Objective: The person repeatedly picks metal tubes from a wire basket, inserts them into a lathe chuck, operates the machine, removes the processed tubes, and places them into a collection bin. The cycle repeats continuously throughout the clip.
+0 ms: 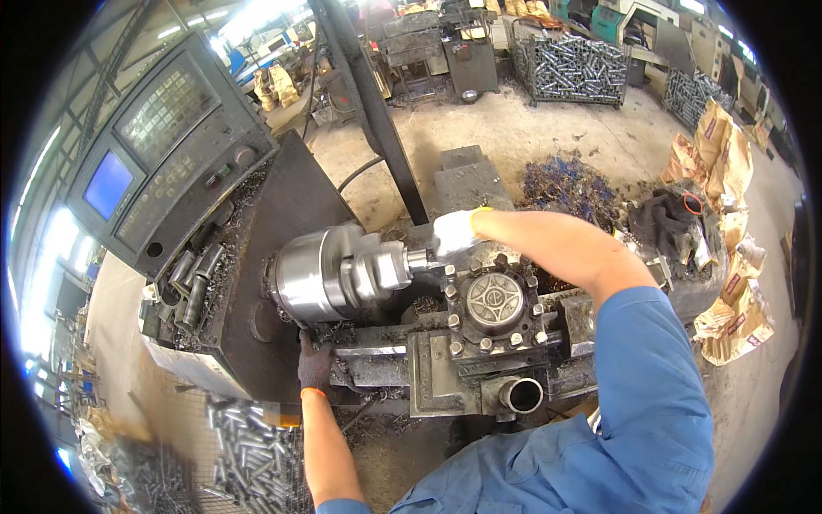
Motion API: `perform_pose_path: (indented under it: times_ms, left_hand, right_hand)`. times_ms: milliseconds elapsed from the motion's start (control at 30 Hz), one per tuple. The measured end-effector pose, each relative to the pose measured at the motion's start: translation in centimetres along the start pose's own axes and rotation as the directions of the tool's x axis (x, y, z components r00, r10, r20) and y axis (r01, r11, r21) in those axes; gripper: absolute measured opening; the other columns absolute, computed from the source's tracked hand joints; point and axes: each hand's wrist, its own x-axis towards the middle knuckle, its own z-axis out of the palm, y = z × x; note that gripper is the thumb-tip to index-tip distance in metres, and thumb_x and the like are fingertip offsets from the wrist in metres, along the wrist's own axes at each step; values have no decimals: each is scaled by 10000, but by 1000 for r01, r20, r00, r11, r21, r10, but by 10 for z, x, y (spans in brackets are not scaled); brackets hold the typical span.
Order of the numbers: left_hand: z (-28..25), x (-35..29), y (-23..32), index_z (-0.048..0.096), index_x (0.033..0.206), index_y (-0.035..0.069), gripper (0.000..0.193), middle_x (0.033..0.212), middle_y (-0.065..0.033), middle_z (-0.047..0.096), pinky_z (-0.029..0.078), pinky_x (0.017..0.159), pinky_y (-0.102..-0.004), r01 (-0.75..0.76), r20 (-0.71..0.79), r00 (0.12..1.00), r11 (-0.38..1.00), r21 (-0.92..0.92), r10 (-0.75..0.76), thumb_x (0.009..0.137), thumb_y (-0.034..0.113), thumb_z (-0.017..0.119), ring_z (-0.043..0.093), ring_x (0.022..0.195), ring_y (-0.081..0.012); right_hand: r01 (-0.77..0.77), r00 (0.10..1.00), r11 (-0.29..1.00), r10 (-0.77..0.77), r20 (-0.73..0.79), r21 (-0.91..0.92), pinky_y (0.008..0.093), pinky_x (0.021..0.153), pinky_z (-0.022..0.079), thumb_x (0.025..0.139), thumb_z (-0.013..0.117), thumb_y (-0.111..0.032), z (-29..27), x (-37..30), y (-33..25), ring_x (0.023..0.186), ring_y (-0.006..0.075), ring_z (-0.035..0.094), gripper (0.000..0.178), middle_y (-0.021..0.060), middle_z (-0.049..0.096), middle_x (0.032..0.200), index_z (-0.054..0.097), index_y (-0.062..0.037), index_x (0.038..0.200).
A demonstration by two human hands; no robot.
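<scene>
A steel lathe chuck (310, 272) with stepped jaws (377, 270) stands left of the middle, and a short shiny metal rod (417, 259) sticks out of it to the right. My right hand (455, 234), in a white glove, is closed around the rod's outer end; its fingers are partly hidden. Below the chuck, my left hand (315, 364), in a dark glove, rests by the machine's front edge with fingers apart and pointing up; I see nothing in it. Right of the rod sits the bolted square tool post (494, 301), under my right forearm.
A control panel (167, 146) with a lit blue screen rises at the left. Metal pieces lie on the ledge (195, 283) below it. A wire basket of metal parts (253, 454) stands at lower left. Metal shavings (569, 193) heap behind the lathe; paper sacks (728, 291) stand at right.
</scene>
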Motion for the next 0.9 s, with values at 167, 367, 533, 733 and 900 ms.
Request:
perform_pose_path:
  times_ms: [167,367,533,733,900]
  left_hand:
    - [-22,-26,79,350,1646,8,866,1631,-258,470,361,1248,-457,-212,-321,890,916,340,325,967,434,676,472,1494,-440]
    - [-5,61,179,400,1618,-7,763,1637,-236,465,276,1293,-484,-625,-163,746,763,162,646,1045,450,613,437,1511,-408]
    - [-6,95,194,541,1568,77,594,1545,-202,588,388,1208,-469,-637,-83,730,720,274,678,1071,401,579,547,1403,-409]
    - [-3,97,194,502,1581,76,703,1587,-190,547,275,1281,-520,-613,3,750,694,379,661,1067,553,529,474,1496,-364]
    - [4,100,202,513,1574,72,728,1579,-190,556,246,1295,-514,-597,45,760,669,442,648,1064,592,504,468,1509,-346]
  right_hand:
    - [-390,907,890,329,-261,-234,434,718,575,862,669,-327,-55,-79,112,772,301,709,317,178,758,859,805,-42,887]
    - [-661,704,686,428,-567,-303,471,796,623,884,662,-262,-78,-89,33,939,375,791,289,213,800,987,826,-50,990]
    - [-78,997,987,75,-26,-141,473,807,591,773,807,-505,-18,-14,-67,880,381,760,537,200,794,972,809,-4,967]
    - [-76,967,997,78,244,-17,446,734,551,712,884,-456,-1,20,-43,780,306,709,500,180,771,890,777,-10,914]
    - [160,986,986,-159,41,-37,468,698,546,717,871,-522,1,25,-34,718,347,693,561,201,748,808,774,7,876]
